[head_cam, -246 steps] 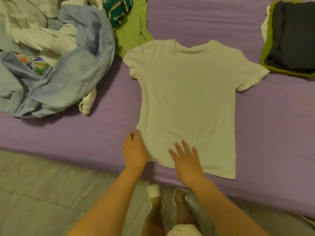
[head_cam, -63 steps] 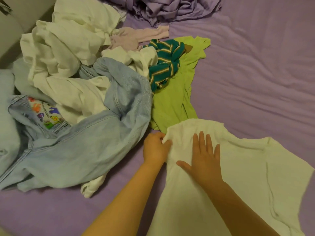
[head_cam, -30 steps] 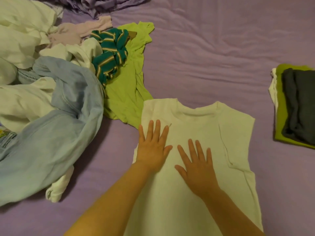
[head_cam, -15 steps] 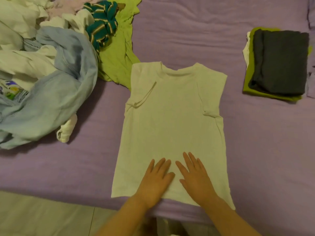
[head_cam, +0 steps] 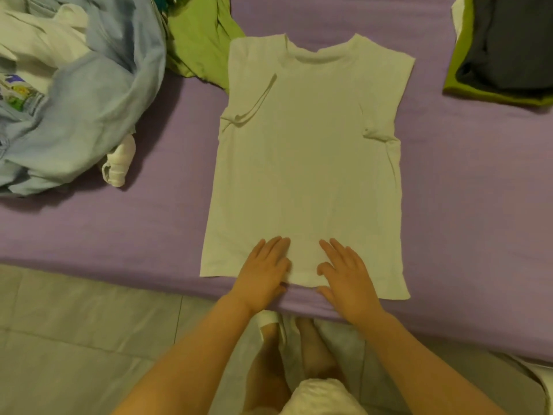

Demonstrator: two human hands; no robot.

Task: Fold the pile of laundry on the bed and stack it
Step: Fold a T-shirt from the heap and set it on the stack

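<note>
We have the white T-shirt flat on the bed, both sleeves tucked in, left hand and right hand pressing open-palmed, gripping nothing, on its hem; next, probably, we grasp that hem and fold toward the collar.

I see both arms reaching forward — left hand and right hand flat, palms down, fingers spread

Both flat: left hand; right hand; on white T-shirt.
</note>
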